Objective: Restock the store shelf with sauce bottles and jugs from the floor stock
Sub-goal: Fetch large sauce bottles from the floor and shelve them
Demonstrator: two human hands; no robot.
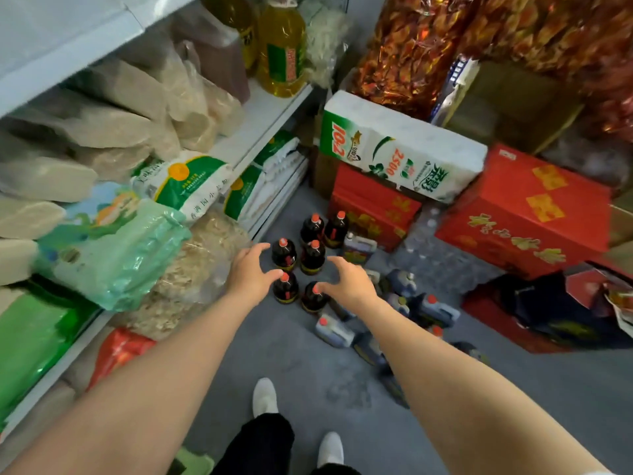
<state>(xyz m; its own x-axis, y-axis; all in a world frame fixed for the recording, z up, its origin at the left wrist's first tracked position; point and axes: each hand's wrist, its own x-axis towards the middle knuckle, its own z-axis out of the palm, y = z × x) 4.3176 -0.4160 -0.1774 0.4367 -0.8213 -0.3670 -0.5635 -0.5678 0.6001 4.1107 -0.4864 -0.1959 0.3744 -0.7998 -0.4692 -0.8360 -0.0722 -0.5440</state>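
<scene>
Two bare hands reach down toward six dark, red-capped sauce bottles [310,257] standing clustered on the grey floor [301,365], at twelve o'clock from the feet. Left hand [249,270] and right hand [346,282] hover spread open, empty. Squat jugs [334,331] lie at three o'clock. A careless grab could topple neighbouring bottles.

Six sauce bottles [310,258] are grouped upright on the floor [308,365], right of the shelf [260,121]; jugs [394,313] are scattered beside them, boxes [520,214] stacked behind.
</scene>
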